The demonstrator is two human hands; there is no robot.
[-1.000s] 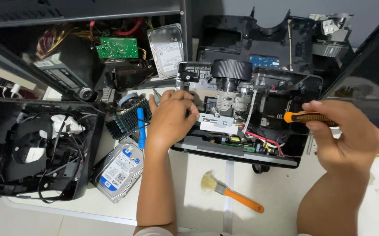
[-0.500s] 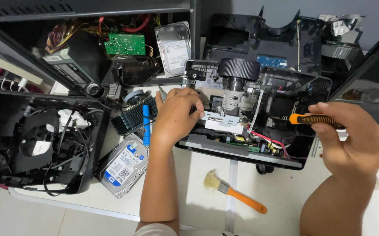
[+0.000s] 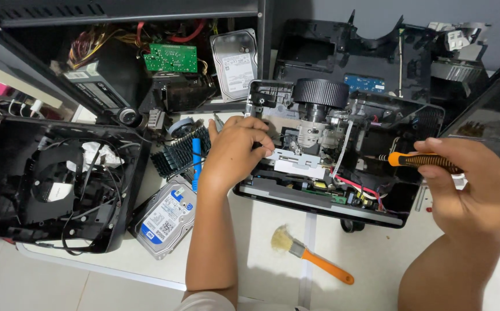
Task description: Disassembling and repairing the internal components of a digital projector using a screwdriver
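An opened black projector (image 3: pixel 376 201) lies on the table, its lens barrel (image 3: pixel 321 93) and inner boards exposed. My left hand (image 3: pixel 235 152) rests on the projector's left side, fingers curled on a grey metal part beside the lens assembly. My right hand (image 3: pixel 472 187) grips an orange and black screwdriver (image 3: pixel 420 161) at the projector's right side; its shaft points left into the open housing. Red and white wires run across the inside near the front edge.
A brush with an orange handle (image 3: pixel 313 256) lies in front of the projector. A hard drive (image 3: pixel 166 219), a blue tool (image 3: pixel 196 164) and a black heatsink (image 3: pixel 175 152) sit to the left. A black casing (image 3: pixel 54 184) is far left; a green circuit board (image 3: pixel 172 57) behind.
The view has shifted a little. My left hand has stayed on the projector's left side and my right hand still holds the screwdriver in about the same place.
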